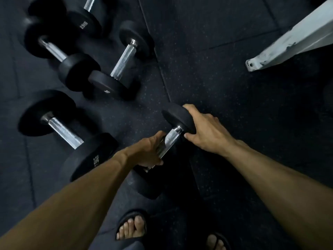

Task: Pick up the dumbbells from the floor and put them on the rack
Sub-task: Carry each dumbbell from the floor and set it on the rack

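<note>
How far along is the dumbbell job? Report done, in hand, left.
Done: nothing shown racked. In hand: left hand grips one dumbbell's handle, right hand on its end. Left: at least four dumbbells lie on the floor.

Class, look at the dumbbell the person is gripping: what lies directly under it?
Under the gripped dumbbell only the dark speckled rubber floor shows. The left hand covers the lower handle, and the spot beneath the near head is too dark to judge.
</note>
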